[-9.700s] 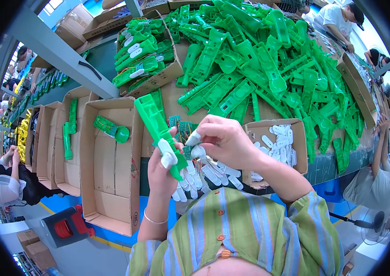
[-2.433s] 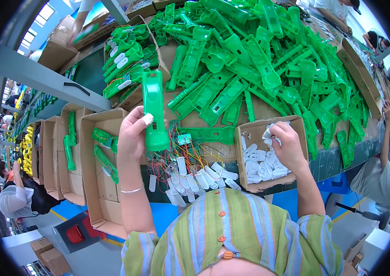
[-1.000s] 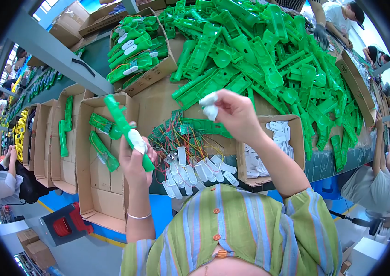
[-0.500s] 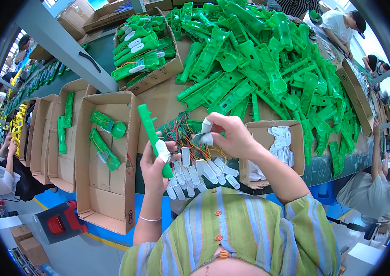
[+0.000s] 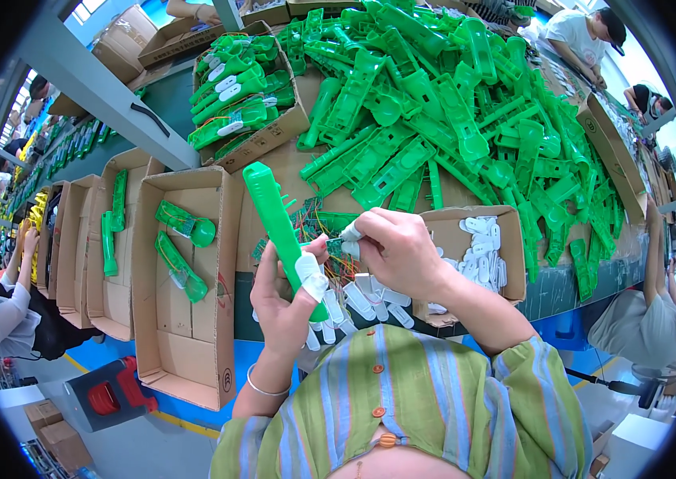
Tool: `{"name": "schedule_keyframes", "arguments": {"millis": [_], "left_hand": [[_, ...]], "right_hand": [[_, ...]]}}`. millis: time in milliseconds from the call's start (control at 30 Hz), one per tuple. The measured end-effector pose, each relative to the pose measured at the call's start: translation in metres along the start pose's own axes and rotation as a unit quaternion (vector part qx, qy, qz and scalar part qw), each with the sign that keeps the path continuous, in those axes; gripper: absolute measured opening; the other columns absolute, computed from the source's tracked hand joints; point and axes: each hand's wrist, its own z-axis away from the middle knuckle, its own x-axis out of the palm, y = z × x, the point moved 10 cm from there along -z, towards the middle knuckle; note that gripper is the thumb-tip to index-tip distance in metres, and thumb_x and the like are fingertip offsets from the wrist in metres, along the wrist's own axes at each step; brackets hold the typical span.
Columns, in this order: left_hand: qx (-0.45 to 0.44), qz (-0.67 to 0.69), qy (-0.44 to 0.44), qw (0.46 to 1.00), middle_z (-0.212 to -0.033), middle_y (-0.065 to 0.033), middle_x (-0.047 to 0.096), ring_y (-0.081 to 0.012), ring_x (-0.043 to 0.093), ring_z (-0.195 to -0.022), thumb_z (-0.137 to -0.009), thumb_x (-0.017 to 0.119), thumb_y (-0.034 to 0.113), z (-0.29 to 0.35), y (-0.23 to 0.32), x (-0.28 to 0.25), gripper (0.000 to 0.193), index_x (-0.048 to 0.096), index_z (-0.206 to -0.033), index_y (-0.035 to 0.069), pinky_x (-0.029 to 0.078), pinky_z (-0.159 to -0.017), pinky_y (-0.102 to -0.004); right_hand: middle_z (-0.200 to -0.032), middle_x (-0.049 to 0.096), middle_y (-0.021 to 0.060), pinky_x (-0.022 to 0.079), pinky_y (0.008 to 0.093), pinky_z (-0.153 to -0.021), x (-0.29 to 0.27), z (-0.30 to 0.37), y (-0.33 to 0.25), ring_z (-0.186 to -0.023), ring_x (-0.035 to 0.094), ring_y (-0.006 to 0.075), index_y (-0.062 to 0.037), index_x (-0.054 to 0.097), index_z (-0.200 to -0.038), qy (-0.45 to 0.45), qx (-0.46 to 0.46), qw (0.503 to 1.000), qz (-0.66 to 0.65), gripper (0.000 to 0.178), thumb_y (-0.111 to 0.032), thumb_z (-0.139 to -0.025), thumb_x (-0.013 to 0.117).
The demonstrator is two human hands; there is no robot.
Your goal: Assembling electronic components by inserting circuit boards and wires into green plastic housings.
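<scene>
My left hand (image 5: 280, 307) grips a long green plastic housing (image 5: 271, 209), tilted with its top toward the far left; white covers wrap some of my fingertips. Close beside it, my right hand (image 5: 399, 249) has thumb and forefinger pinched at the housing's right side. What the pinch holds is small and mostly hidden. Under both hands lies a heap of green circuit boards (image 5: 311, 214) with red and yellow wires. White plastic pieces (image 5: 360, 300) joined to the wires spread along the near table edge.
A large pile of green housings (image 5: 434, 104) covers the far table. At right, a cardboard box (image 5: 517, 247) holds white parts (image 5: 482, 251). To the left, an open box (image 5: 182, 343) contains two wired housings; another filled box (image 5: 274, 132) stands behind, beside a grey post (image 5: 114, 88). Other people work around.
My left hand has raised and shifted the green housing slightly right, turning its outer side more toward view. My right hand has moved in closer, its fingers now beside the housing.
</scene>
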Motion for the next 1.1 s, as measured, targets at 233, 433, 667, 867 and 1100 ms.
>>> {"name": "schedule_keyframes", "arguments": {"millis": [233,433,667,867,1100], "left_hand": [[-0.093,0.253,-0.088,0.959,-0.12,-0.0159,0.052,-0.0261,0.055,-0.107,-0.086,0.058,0.018,0.002,-0.036,-0.003,0.053,0.038,-0.129,-0.004,0.046,-0.091,-0.039],[-0.114,0.325,-0.113,0.932,-0.12,-0.0138,0.053,-0.0232,0.055,-0.108,-0.09,0.054,0.019,0.011,-0.062,-0.004,0.048,0.038,-0.128,-0.004,0.045,-0.092,-0.0365],[-0.124,0.324,-0.09,0.933,-0.127,-0.0128,0.048,-0.0241,0.05,-0.115,-0.094,0.043,0.03,0.008,-0.064,-0.002,0.047,0.038,-0.13,0.001,0.039,-0.099,-0.0392],[-0.101,0.329,-0.061,0.937,-0.116,-0.0101,0.055,-0.0208,0.055,-0.106,-0.093,0.047,0.026,0.008,-0.057,0.009,0.038,0.046,-0.123,0.002,0.043,-0.092,-0.035],[-0.082,0.281,-0.054,0.955,-0.118,-0.0105,0.056,-0.0211,0.055,-0.107,-0.094,0.048,0.026,0.014,-0.059,0.006,0.038,0.046,-0.123,0.002,0.044,-0.092,-0.0337]], "right_hand": [[-0.062,0.052,0.0021,0.042,0.0236,-0.048,0.014,0.002,-0.004,-0.054,0.05,0.0067,0.0007,0.056,-0.086,-0.068,0.149,0.948,-0.273,0.012,-0.001,-0.078,0.065],[-0.062,0.053,0.0064,0.044,0.0293,-0.049,0.017,-0.003,-0.02,-0.055,0.054,0.0166,0.0001,0.054,-0.085,-0.074,0.093,0.972,-0.203,0.014,0.002,-0.074,0.063],[-0.082,0.049,0.0122,0.047,0.0357,-0.054,0.021,0.001,-0.032,-0.064,0.056,0.0289,-0.0015,0.054,-0.089,-0.055,0.019,0.995,-0.075,0.026,0.004,-0.066,0.064],[-0.083,0.049,0.0117,0.049,0.0307,-0.055,0.016,0.01,-0.054,-0.069,0.055,0.0233,0.0039,0.057,-0.089,0.003,-0.105,0.993,0.051,0.026,-0.003,-0.064,0.061],[-0.085,0.051,0.011,0.05,0.0288,-0.06,0.015,0.014,-0.073,-0.075,0.056,0.0203,0.0035,0.058,-0.079,0.029,-0.193,0.967,0.162,0.029,-0.011,-0.054,0.057]]}}
